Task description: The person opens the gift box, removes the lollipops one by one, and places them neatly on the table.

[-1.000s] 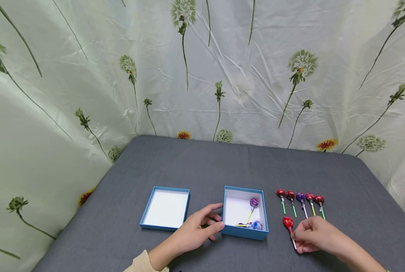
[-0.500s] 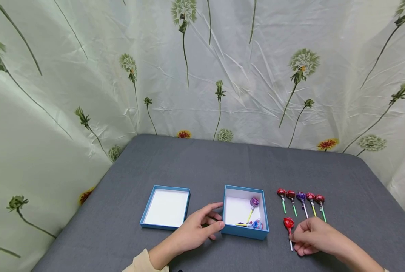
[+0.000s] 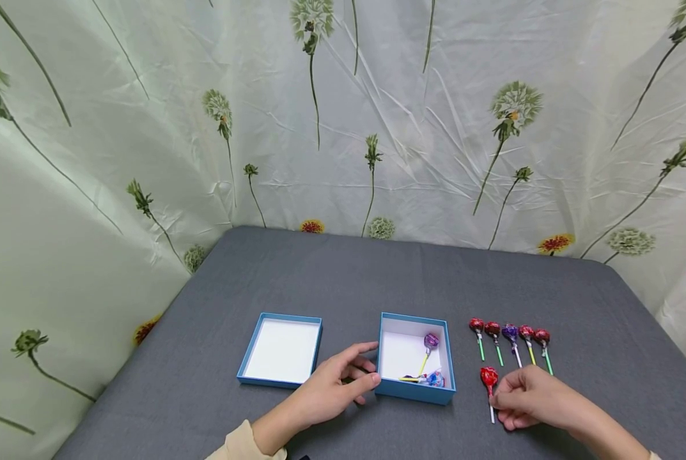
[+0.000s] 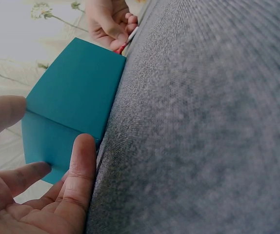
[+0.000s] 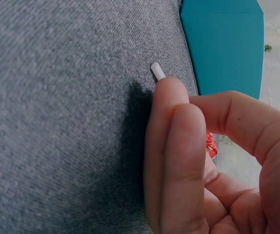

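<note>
In the head view, my right hand pinches the white stick of a red-wrapped lollipop, its head pointing away from me. The stick's end pokes out past the fingertips in the right wrist view, where the fingers mostly cover the candy. My left hand rests its spread, relaxed fingers against the left side of a blue box. Inside that box lie a purple lollipop on a yellow stick and a blue-wrapped lollipop by the front wall. The left wrist view shows fingertips touching the box wall.
Several lollipops with red, dark red and purple wrappers lie in a row beyond the right hand. A shallow blue lid, white inside, lies left of the box. Behind the grey table hangs a flowered curtain.
The red lollipop has turned slightly so its stick points more straight toward me, then stays put with the right hand. The left hand and box hold their places.
</note>
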Available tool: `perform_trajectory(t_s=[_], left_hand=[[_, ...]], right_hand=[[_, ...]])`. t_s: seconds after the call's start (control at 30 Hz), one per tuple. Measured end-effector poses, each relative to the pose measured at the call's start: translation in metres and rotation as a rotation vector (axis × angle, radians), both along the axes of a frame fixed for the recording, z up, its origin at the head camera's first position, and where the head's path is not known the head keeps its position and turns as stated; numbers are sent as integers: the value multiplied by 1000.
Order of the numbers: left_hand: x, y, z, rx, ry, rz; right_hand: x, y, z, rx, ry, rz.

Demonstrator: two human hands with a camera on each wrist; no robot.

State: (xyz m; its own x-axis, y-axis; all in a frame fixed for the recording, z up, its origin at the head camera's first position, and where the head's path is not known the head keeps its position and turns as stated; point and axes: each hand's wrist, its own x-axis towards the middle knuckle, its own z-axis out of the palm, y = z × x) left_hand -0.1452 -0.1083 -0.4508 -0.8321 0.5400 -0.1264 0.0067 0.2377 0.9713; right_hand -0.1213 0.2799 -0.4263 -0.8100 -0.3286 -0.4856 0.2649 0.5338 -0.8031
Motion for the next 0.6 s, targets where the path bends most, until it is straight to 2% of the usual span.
perform_trajectory(t_s=[0.6], left_hand=[[0,0,1,9,4,-8]], right_hand=[[-1,0,2,-2,33,27]])
